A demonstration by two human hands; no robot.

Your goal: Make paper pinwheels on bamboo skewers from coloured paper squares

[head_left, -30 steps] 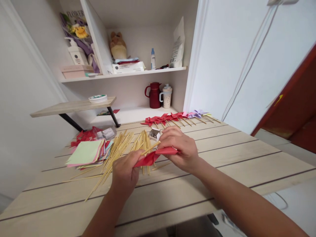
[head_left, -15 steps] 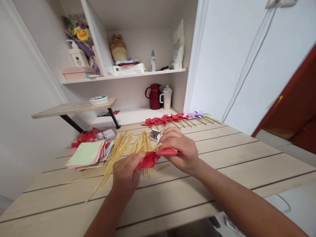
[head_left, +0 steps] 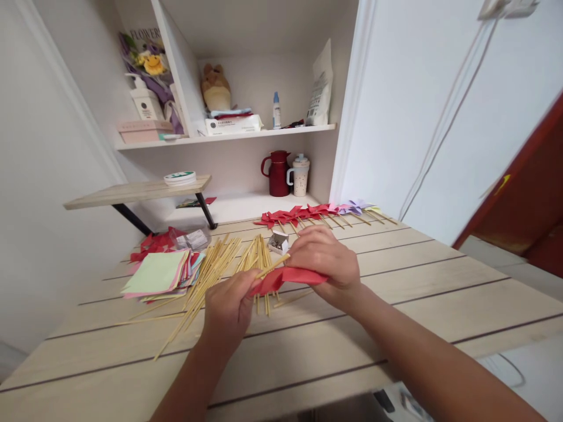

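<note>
1. Left hand [head_left: 227,306] curled shut, fingertips pinching the near end of a folded red paper piece [head_left: 281,278] together with a thin wooden stick [head_left: 273,265]
2. Right hand [head_left: 324,264] closed over the far end of the same red paper, fingers bent down on top, thumb hidden beneath
3. Red paper held just above the tabletop, between both hands, matte and creased into flat pointed flaps; stick slanting up and to the right across it, pale, round and slender
4. Directly behind and under the hands, a loose fan of bamboo sticks [head_left: 211,272], straw-coloured, straight, lying flat and overlapping on the table [head_left: 396,305]
5. Table made of pale wood-grain planks with dark narrow seams running across
6. To the left of the sticks, a stack of square paper sheets [head_left: 158,272], light green on top, pink, blue and red edges showing below, smooth and flat
7. Behind that stack, crumpled clear plastic wrap [head_left: 193,239] lying on more red paper
8. Just beyond the right hand, a small open white cardboard box [head_left: 278,241] with tiny metallic bits inside, too small to tell
9. Along the far table edge, a row of finished paper pinwheels [head_left: 308,212] on sticks, mostly red, the rightmost pink, lilac and pale yellow
10. In the white alcove behind, a glossy dark red jug [head_left: 278,173] beside a speckled cream mug [head_left: 301,174]
</note>
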